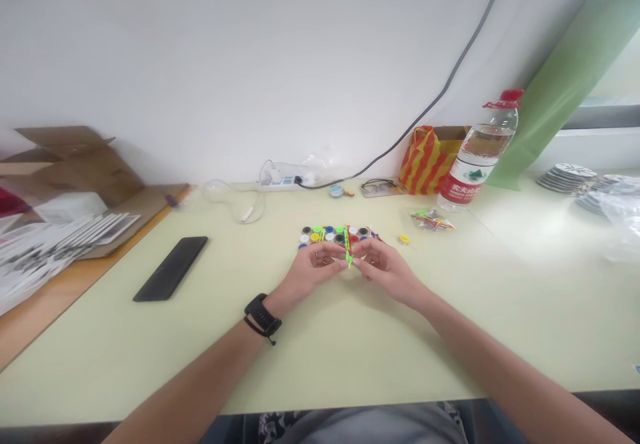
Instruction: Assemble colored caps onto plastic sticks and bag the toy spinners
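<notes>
Pale green surface (pixel 310 364), smooth, backed by a plain white wall (pixel 225 64). Dark grey cable (pixel 450 77) slants down the wall to a white power strip (pixel 283 181) at the surface's far edge. Green hanging cloth (pixel 560 77) at the far right.

Left side: open brown cardboard box (pixel 100 167), a fanned heap of white cards (pixel 65 247) in front, a flat black rectangular slab (pixel 171 269) nearer the middle. Thin white cable (pixel 247 215) loosely looped behind the slab. Right side: large clear plastic bottle with red cap and label (pixel 473 157), overlapping part of a red-and-yellow striped bag (pixel 423 164); a clear packet of coloured bits (pixel 433 221) lies before them. Crumpled clear plastic (pixel 625 221) farther right.

Centre: bright green slender plastic piece (pixel 349 257), pinched by both hands at its near end, left hand (pixel 320 262) on one side, right hand (pixel 383 264) on the other, thumbs and fingertips close together. Black strap watch (pixel 263 315) on the left wrist. Just beyond, a cluster of multicoloured round discs (pixel 329 237), its near side hidden by the hands.

Count: one bottle, one bag, one packet, one slab, one loose yellow disc (pixel 404 239) right of the cluster. At least ten clustered discs show; full number cannot be told.
</notes>
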`<state>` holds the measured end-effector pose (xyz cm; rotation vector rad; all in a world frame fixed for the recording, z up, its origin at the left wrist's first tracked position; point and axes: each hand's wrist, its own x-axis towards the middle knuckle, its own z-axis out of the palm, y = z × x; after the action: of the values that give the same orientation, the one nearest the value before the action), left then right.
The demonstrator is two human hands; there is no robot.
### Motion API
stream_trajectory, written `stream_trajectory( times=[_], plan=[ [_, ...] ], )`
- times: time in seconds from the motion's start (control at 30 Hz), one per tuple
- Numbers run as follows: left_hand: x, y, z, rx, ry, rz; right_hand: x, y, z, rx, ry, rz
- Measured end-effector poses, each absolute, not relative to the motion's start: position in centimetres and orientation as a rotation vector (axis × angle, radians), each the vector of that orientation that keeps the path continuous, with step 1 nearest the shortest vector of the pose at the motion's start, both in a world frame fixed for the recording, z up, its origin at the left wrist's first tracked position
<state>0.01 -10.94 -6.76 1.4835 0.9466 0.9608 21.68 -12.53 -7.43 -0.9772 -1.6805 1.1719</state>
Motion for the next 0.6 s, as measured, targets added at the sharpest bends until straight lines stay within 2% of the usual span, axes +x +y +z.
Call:
stream_trajectory(
  times=[0.33,0.6],
  plan=[
    [0.0,-11.1,-6.5,1.471,0.927,0.923,21.7,-12.8,-7.6,-0.993,-1.986,0.790],
    [0.3,-10.9,-6.7,1.435,1.027,0.919,25.6,-10.5,-6.4,-1.259,-1.712,0.347]
  ],
)
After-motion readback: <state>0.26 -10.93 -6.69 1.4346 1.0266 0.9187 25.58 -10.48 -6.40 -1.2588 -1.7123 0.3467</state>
